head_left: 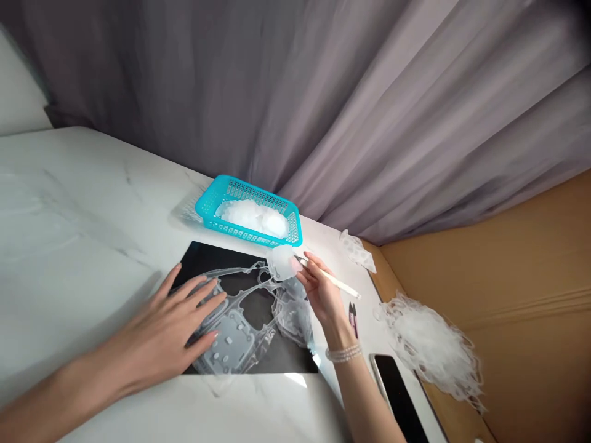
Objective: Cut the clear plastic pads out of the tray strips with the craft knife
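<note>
Translucent plastic, 1 small rounded piece, sits at the fingertips of the right hand, which pinches it by its right side along with 1 white pen-like tool, above the black mat's far edge and near the blue basket. Fingers spread, the left hand lies over the larger plastic sheet at the mat's left edge.

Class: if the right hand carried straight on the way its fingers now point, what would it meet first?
Past the translucent piece it holds, the right hand would probably meet the blue basket first, around its near right corner, though the picture leaves their relative heights unclear.
</note>
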The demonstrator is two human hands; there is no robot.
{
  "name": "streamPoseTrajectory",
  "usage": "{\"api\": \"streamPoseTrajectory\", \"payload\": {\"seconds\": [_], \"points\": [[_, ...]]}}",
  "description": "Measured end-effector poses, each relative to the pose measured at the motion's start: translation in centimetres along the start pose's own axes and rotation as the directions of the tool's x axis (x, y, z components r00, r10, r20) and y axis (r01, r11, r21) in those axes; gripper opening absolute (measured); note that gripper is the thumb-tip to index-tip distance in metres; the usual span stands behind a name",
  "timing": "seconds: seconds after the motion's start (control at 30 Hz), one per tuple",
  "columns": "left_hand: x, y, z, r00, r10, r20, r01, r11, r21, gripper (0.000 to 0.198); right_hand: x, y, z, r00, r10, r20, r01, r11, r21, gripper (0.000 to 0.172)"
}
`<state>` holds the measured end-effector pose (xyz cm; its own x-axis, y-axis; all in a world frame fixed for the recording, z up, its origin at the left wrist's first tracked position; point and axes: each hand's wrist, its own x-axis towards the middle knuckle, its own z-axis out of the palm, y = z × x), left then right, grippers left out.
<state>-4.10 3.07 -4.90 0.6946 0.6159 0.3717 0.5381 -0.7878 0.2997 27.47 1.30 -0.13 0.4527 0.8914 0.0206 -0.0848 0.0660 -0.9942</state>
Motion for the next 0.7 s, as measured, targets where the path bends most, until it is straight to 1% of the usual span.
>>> {"api": "streamPoseTrajectory", "payload": {"seconds": [0.03,0.07,0.1,0.13,0.17,0.2,0.23,0.27,0.3,0.33,0.37,0.4,0.43,0.47,0.5,0.53,0.57,0.6,0.63,0.67,0.7], "points": [[0.8,0.4,-0.9,0.998,-0.068,0.002,0.067,0.991,-0.119,0.041,-0.9,-0.1,0.9,1.0,-0.007,0.014,0.007,1.0,0.025,0.026],[1.7,0.9,-1.8,0.984,-0.179,0.017,0.177,0.947,-0.27,0.04,-1.8,-0.3,1.9,0.999,-0.023,0.039,0.022,0.999,0.037,0.026],[2.7,1.4,-2.6,0.954,-0.292,0.071,0.292,0.845,-0.447,0.044,-2.7,-0.7,2.8,0.996,-0.053,0.073,0.051,0.998,0.027,0.026],[3.8,1.9,-3.2,0.903,-0.395,0.166,0.406,0.663,-0.629,0.05,-3.5,-1.2,3.7,0.989,-0.094,0.116,0.096,0.995,-0.014,0.025],[4.8,2.2,-3.6,0.837,-0.448,0.314,0.502,0.401,-0.766,0.058,-4.3,-1.7,4.5,0.975,-0.144,0.17,0.16,0.983,-0.086,0.024],[5.9,2.4,-3.8,0.776,-0.417,0.473,0.562,0.118,-0.819,0.065,-5.0,-2.3,5.1,0.95,-0.192,0.245,0.238,0.955,-0.174,0.023],[6.8,2.4,-3.8,0.727,-0.356,0.587,0.586,-0.124,-0.801,0.069,-5.7,-2.8,5.6,0.913,-0.226,0.34,0.322,0.911,-0.259,0.024],[7.6,2.4,-3.5,0.693,-0.296,0.657,0.591,-0.29,-0.753,0.068,-6.4,-3.3,5.9,0.862,-0.232,0.45,0.401,0.855,-0.328,0.026],[8.2,2.2,-3.1,0.679,-0.262,0.686,0.585,-0.373,-0.721,0.065,-6.9,-3.7,6.1,0.798,-0.207,0.565,0.472,0.799,-0.373,0.028],[8.6,2.0,-2.7,0.676,-0.267,0.687,0.576,-0.39,-0.718,0.058,-7.3,-4.0,6.1,0.728,-0.16,0.667,0.529,0.75,-0.397,0.032],[8.8,1.9,-2.2,0.681,-0.289,0.673,0.571,-0.366,-0.734,0.049,-7.6,-4.3,6.1,0.669,-0.116,0.734,0.571,0.712,-0.408,0.035],[8.9,1.8,-1.8,0.691,-0.311,0.652,0.569,-0.322,-0.757,0.039,-7.7,-4.5,5.9,0.643,-0.086,0.761,0.593,0.685,-0.423,0.038],[8.9,1.8,-1.4,0.703,-0.327,0.631,0.569,-0.273,-0.775,0.032,-7.6,-4.6,5.7,0.655,-0.08,0.751,0.588,0.677,-0.441,0.044],[8.8,1.8,-1.1,0.712,-0.334,0.617,0.573,-0.231,-0.786,0.028,-7.3,-4.6,5.4,0.7,-0.097,0.708,0.557,0.693,-0.457,0.051],[8.6,1.9,-1.0,0.714,-0.341,0.612,0.58,-0.202,-0.789,0.026,-6.9,-4.6,5.2,0.764,-0.126,0.633,0.501,0.734,-0.458,0.058],[8.5,2.0,-0.9,0.712,-0.346,0.611,0.59,-0.176,-0.788,0.026,-6.2,-4.5,5.0,0.829,-0.145,0.54,0.426,0.789,-0.442,0.061],[8.3,2.2,-1.0,0.711,-0.354,0.608,0.601,-0.142,-0.786,0.027,-5.4,-4.3,5.0,0.884,-0.145,0.444,0.347,0.84,-0.418,0.059],[8.2,2.3,-1.1,0.71,-0.363,0.603,0.612,-0.104,-0.784,0.026,-4.6,-4.0,5.0,0.921,-0.128,0.367,0.28,0.874,-0.397,0.053],[8.2,2.4,-1.2,0.711,-0.373,0.597,0.622,-0.064,-0.781,0.027,-3.8,-3.6,5.1,0.941,-0.103,0.322,0.23,0.894,-0.384,0.046],[8.1,2.5,-1.3,0.713,-0.382,0.588,0.628,-0.026,-0.778,0.027,-3.1,-3.2,5.3,0.948,-0.072,0.309,0.193,0.905,-0.38,0.039],[8.1,2.6,-1.4,0.719,-0.388,0.577,0.63,0.012,-0.777,0.028,-2.5,-2.7,5.5,0.946,-0.038,0.323,0.164,0.913,-0.374,0.036]]}}
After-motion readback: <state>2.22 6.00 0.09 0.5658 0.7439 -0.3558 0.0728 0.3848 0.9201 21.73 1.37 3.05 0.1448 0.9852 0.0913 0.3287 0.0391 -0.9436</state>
